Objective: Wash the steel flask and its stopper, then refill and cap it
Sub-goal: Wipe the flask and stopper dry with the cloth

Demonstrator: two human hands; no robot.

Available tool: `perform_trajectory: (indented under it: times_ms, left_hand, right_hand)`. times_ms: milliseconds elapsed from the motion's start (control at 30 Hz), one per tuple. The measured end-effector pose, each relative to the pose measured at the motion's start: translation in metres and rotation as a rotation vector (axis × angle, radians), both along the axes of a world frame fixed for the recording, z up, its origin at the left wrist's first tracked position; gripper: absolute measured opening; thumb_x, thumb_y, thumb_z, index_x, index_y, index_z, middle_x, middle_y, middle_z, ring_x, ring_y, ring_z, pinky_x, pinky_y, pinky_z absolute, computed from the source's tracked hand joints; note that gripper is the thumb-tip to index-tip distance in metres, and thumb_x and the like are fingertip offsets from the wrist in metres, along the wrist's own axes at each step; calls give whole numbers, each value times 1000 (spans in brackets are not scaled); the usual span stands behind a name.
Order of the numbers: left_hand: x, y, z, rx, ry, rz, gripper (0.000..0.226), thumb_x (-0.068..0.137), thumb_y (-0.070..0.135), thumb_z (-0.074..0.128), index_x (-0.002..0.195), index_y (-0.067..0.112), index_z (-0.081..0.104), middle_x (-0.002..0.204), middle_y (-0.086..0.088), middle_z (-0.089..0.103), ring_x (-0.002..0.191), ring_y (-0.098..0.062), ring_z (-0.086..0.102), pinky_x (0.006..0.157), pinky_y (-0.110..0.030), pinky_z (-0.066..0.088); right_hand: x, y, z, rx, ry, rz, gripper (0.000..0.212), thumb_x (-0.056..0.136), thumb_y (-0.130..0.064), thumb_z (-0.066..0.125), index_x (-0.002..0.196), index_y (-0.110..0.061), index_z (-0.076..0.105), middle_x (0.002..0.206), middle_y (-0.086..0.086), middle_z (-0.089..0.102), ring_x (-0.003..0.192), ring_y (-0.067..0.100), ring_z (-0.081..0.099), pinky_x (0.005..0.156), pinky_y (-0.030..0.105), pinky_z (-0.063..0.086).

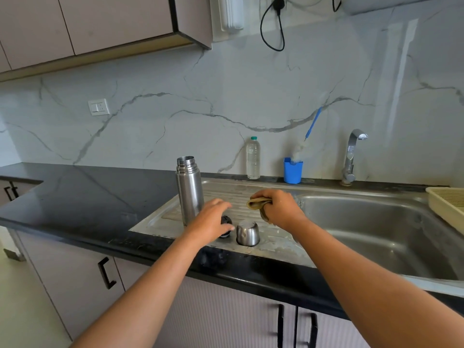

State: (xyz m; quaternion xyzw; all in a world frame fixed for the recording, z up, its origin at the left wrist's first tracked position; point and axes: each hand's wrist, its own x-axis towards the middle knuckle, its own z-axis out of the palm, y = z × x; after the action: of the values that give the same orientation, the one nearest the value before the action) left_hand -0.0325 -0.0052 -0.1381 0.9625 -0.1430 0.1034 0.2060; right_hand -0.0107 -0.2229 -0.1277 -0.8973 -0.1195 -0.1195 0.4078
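The steel flask (189, 190) stands upright and uncapped at the left end of the sink's ribbed drainboard (281, 237). Its black stopper (225, 227) lies on the drainboard just right of the flask's base, partly hidden under my left hand (212, 219), whose fingers spread over it with the thumb at its side. The steel cup lid (248, 232) sits upside down beside the stopper. My right hand (278, 208) grips a folded tan cloth (258, 205) above the drainboard, behind the lid.
A steel sink basin (371, 229) lies to the right, with a tap (351, 156) behind it. A plastic water bottle (253, 158) and a blue holder (292, 170) with a bottle brush stand at the wall. A cream tray (449, 204) sits far right. Black countertop (75, 197) extends left.
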Motion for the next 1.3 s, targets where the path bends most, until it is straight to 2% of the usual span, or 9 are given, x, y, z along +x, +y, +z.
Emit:
perform_trajectory:
  times_ms: [100, 233, 433, 600, 733, 867, 1067, 1167, 1300]
  left_hand:
    - [8, 0, -2, 147, 123, 13, 81, 90, 27, 81, 158, 18, 38, 163, -3, 37, 150, -21, 34, 121, -37, 31]
    - [15, 2, -6, 236, 151, 43, 76, 89, 26, 82, 154, 17, 44, 154, -6, 48, 141, -24, 45, 116, -37, 38]
    - [20, 1, -9, 133, 124, 85, 63, 89, 21, 81, 145, 20, 52, 143, -2, 59, 127, -20, 57, 104, -32, 47]
    - [27, -8, 9, 35, 9, 108, 59, 86, 20, 84, 139, 22, 56, 138, 1, 55, 116, -14, 52, 104, -30, 41]
    - [32, -45, 31, -130, -124, 9, 58, 82, 19, 87, 132, 25, 61, 127, 7, 50, 116, -15, 54, 99, -25, 39]
    - [33, -105, 34, -348, -178, -127, 59, 73, 12, 91, 127, 23, 69, 119, 5, 52, 107, -14, 63, 99, -23, 48]
    - [49, -229, 12, -325, -135, -297, 64, 70, 5, 86, 131, 16, 67, 120, 1, 49, 107, -12, 57, 90, 0, 37]
    - [61, -278, -1, -334, -52, -316, 70, 72, 10, 86, 137, 20, 60, 125, 3, 52, 113, -12, 58, 88, -7, 44]
    - [71, -314, -15, -428, 64, -263, 68, 78, 20, 85, 138, 26, 53, 130, 5, 58, 114, -14, 59, 93, -27, 48]
  right_hand:
    - [-4, -8, 1, 11, 4, -5, 53, 90, 7, 45, 113, -32, 73, 95, -8, 70, 86, 17, 68, 76, 35, 62]
    - [-8, -23, 3, 3, 12, -17, 51, 90, 6, 45, 110, -31, 74, 91, -9, 69, 84, 16, 67, 73, 30, 60]
    - [-13, -45, 8, 19, 35, -20, 48, 93, 4, 47, 112, -31, 74, 94, -8, 70, 84, 14, 67, 71, 26, 57]
    - [-16, -69, 12, 98, 59, -29, 47, 93, 6, 44, 112, -27, 74, 92, -1, 70, 78, 19, 68, 58, 22, 53]
    - [-13, -98, 17, 210, 69, -95, 46, 96, 4, 41, 114, -25, 73, 90, 3, 71, 69, 17, 66, 51, 22, 54]
    - [-7, -126, 20, 303, 59, -155, 42, 97, -3, 44, 112, -27, 75, 91, 9, 75, 78, 28, 72, 66, 42, 64]
    - [8, -202, 3, 427, 77, -248, 37, 95, -5, 49, 109, -27, 76, 95, 1, 76, 94, 25, 71, 87, 42, 60]
    - [12, -239, -14, 529, 78, -290, 31, 97, -7, 52, 106, -26, 74, 99, 4, 76, 99, 25, 70, 91, 39, 58]
    - [21, -269, -36, 843, 162, -276, 18, 101, -11, 55, 105, -21, 70, 103, 13, 77, 99, 33, 73, 94, 51, 59]
